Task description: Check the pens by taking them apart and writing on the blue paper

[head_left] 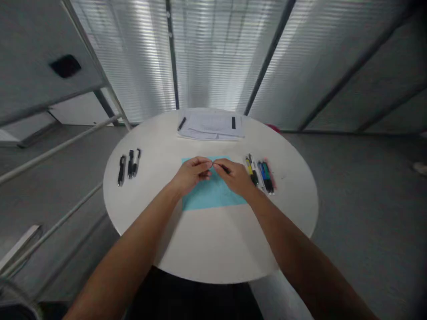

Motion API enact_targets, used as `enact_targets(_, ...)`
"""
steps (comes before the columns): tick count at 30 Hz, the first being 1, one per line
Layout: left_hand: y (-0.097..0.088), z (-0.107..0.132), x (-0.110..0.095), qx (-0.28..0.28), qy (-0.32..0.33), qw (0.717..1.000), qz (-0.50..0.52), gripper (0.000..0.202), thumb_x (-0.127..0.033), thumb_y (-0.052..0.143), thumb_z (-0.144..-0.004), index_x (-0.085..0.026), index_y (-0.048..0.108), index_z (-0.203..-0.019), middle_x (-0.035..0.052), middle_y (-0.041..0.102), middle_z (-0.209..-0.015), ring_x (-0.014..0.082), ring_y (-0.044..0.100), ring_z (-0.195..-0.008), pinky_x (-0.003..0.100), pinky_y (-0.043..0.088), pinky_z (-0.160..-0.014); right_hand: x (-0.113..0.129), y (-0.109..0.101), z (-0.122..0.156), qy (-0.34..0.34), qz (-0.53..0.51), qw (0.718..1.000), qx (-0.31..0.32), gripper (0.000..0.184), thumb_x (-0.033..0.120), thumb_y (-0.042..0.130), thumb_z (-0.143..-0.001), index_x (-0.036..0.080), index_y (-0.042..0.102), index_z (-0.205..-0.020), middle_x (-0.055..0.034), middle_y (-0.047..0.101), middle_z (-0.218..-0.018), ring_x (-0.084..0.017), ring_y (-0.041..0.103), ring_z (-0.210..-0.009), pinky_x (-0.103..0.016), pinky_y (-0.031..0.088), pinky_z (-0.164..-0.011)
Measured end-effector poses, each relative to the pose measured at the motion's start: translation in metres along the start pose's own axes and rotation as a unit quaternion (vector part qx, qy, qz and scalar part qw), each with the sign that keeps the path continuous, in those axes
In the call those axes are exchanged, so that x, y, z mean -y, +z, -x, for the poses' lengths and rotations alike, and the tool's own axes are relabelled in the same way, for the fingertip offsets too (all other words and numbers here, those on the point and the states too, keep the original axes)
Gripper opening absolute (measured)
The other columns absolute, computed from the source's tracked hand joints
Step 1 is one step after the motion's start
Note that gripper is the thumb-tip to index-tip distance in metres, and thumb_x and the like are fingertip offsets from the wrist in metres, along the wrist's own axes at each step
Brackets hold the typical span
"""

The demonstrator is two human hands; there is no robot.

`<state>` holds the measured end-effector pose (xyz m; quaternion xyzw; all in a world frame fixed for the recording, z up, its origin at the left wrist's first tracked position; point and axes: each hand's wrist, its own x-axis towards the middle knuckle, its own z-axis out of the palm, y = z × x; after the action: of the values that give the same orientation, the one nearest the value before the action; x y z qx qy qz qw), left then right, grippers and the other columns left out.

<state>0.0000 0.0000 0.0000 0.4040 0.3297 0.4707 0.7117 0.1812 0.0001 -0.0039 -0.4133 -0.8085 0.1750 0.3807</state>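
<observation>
Above a light blue sheet [213,195], my two hands meet at the fingertips. My right hand [235,177] is closed around a dark, slim piece like part of a pen [226,169], its far end hidden in the palm. Thumb and forefinger of my left hand [192,174] pinch at the tip of that piece; whatever small thing lies between them is too blurred to name. The left hand's other fingers curl loosely beneath.
Three pens [130,163] lie at the left of the round white table [213,249]. Several coloured pens [262,175] lie to the right of the sheet. Stacked papers [210,126] with a black pen [182,124] sit at the back. White rails [63,151] stand left.
</observation>
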Motion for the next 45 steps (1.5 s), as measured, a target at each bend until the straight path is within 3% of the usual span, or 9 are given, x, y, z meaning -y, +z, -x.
enact_targets(28,-0.0043,-0.0025,0.0029,0.033,0.005,0.999,-0.034,0.029,-0.032,0.078,-0.069,-0.011,0.065,-0.083,0.0012,0.063,-0.072,0.0095,0.059,-0.061,0.027,0.048,-0.065,0.0025,-0.0044,0.0008,-0.007,0.046,0.998,0.031,0.026,0.032,0.046,-0.095,0.024,0.068,-0.104,-0.0024,0.072,-0.101,-0.018,0.066,-0.092,-0.029,0.046,-0.083)
enact_targets(39,-0.0043,-0.0047,0.0049,-0.013,0.016,0.992,-0.125,0.024,-0.029,0.075,-0.068,-0.012,0.064,-0.081,0.0005,0.062,-0.07,0.0102,0.06,-0.061,0.028,0.049,-0.066,-0.0007,-0.0054,-0.0003,0.007,0.061,0.994,0.087,0.027,0.033,0.043,-0.096,0.023,0.067,-0.105,-0.0034,0.072,-0.102,-0.018,0.065,-0.091,-0.029,0.045,-0.08)
enact_targets(45,-0.0029,-0.0034,0.0009,-0.022,0.019,0.986,-0.166,0.023,-0.031,0.073,-0.069,-0.013,0.063,-0.079,0.0006,0.062,-0.067,0.0104,0.059,-0.06,0.027,0.049,-0.066,-0.0025,-0.0041,-0.0017,0.018,0.053,0.994,0.094,0.023,0.035,0.051,-0.093,0.022,0.068,-0.101,-0.0042,0.071,-0.095,-0.017,0.063,-0.086,-0.028,0.044,-0.076)
